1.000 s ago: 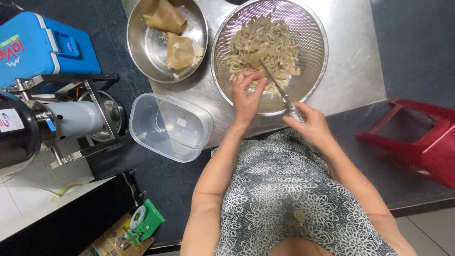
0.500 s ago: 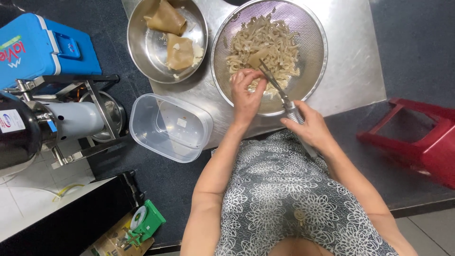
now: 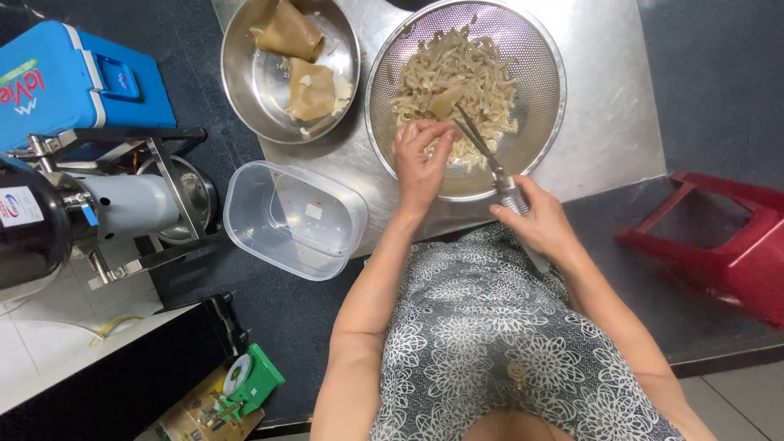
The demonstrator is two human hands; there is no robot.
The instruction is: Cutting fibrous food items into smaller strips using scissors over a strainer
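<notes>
Since the frame half a second ago, little has shifted: the left hand (image 3: 420, 159) has edged slightly over the near rim of the mesh colander (image 3: 549, 122), and the scissors (image 3: 483, 153) stay angled into it from the right hand (image 3: 539, 224).

Largest is the steel tabletop (image 3: 608, 106), bearing the colander and, to its left, a steel bowl (image 3: 245, 77) with two brownish folded pieces (image 3: 310, 90). The colander holds a heap of pale cut strips (image 3: 469, 77), which lies just beyond the left hand's fingertips and partly under them. Beside the tabletop's near left corner sits an empty clear plastic tub (image 3: 294, 220).

Left hand: fingers drawn together, pinching a strip at the near side of the heap. Right hand: closed around the scissors' handles just outside the colander's near rim, the blades reaching up and left into the strips; whether the blades are parted I cannot tell.
</notes>
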